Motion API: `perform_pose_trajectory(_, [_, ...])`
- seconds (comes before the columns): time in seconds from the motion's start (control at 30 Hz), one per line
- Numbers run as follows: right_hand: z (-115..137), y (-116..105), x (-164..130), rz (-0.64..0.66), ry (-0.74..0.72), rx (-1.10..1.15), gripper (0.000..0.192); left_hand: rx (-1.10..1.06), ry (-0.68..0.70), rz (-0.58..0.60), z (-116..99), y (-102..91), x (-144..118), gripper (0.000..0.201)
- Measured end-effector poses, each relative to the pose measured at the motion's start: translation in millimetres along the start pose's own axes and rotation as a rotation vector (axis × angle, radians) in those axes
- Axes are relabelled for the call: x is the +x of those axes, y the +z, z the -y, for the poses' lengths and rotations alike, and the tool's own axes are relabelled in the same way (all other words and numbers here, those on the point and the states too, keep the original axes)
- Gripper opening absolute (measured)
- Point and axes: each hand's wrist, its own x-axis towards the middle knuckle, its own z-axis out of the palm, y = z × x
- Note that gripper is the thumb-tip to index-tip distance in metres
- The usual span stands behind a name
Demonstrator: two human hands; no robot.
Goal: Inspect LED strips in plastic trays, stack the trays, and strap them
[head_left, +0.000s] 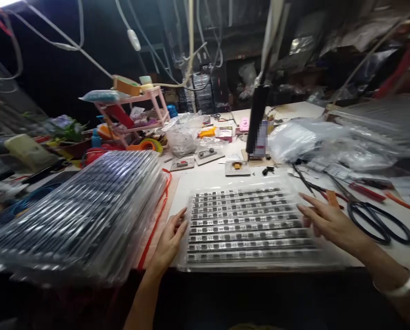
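A clear plastic tray (pixel 242 263) lies near the front edge of the white table, with rows of dark strips (pixel 241 224) in it that carry small pale marks. At its left edge is my left hand (pixel 168 238), fingers loosely stretched and a little apart, fingertips at the rim. My right hand (pixel 328 222) reaches over the tray's right edge with fingers spread; whether it touches the plastic I cannot tell. An orange piece (pixel 332 199) shows beside its fingers. Neither hand visibly grips anything.
A tall stack of clear trays (pixel 77 215) stands at left, with a red strap (pixel 155 224) beside it. Black-handled scissors (pixel 379 222) and pliers lie at right. Behind are small fixtures (pixel 237 168), a black upright tube (pixel 258 119), plastic bags (pixel 311 137) and hanging cables.
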Motion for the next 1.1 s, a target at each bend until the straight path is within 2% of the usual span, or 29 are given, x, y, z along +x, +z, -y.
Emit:
perform_pose_trajectory(0.1, [-7.3, -2.5, 14.7, -0.158, -0.303, -0.431, 0.045, 0.141, 0.045, -0.032, 9.1, 0.4, -4.9, 0.058])
perform_pose_trajectory(0.17, [-13.5, -2.0, 23.9, -0.184, -0.428, -0.55, 0.039, 0.231, 0.101, -0.006, 19.2, 0.2, -5.4, 0.056])
perform_pose_trajectory(0.33, [-20.7, 20.1, 28.2, -0.009, -0.586, -0.735, 0.041, 0.487, 0.29, 0.074, 44.2, 5.1, -2.7, 0.056])
perform_pose_trajectory(0.43, [-20.1, 39.5, 23.9, -0.013, -0.609, -0.958, 0.053, 0.569, 0.306, 0.06, 50.0, 10.2, -2.9, 0.059])
perform_pose_trajectory(0.5, [-19.5, 46.9, 22.6, -0.024, -0.633, -1.024, 0.055, 0.611, 0.295, 0.028, 48.6, 13.9, -3.6, 0.06])
perform_pose_trajectory(0.63, [-21.9, 42.3, 24.4, -0.008, -0.676, -0.933, 0.053, 0.627, 0.25, -0.02, 37.9, 18.9, -5.4, 0.063])
perform_pose_trajectory(0.73, [-30.9, 24.2, 25.7, 0.023, -0.68, -0.652, 0.045, 0.535, 0.252, -0.021, 29.6, 14.2, -11.5, 0.06])
perform_pose_trajectory(0.8, [-40.5, 8.3, 24.8, 0.124, -0.678, -0.431, 0.041, 0.459, 0.278, 0.015, 25.9, 7.0, -21.3, 0.052])
perform_pose_trajectory(0.87, [-50.8, -7.5, 21.5, 0.242, -0.672, -0.301, 0.041, 0.409, 0.316, 0.094, 23.9, -0.3, -35.7, 0.048])
perform_pose_trajectory(1.0, [-63.4, -34.4, 1.9, 0.403, -0.694, -0.324, 0.05, 0.414, 0.36, 0.167, 26.5, -5.4, -65.5, 0.062])
perform_pose_trajectory(1.1, [-64.9, -48.6, -25.2, 0.495, -0.727, -0.455, 0.063, 0.471, 0.378, 0.087, 36.7, -1.7, -75.9, 0.058])
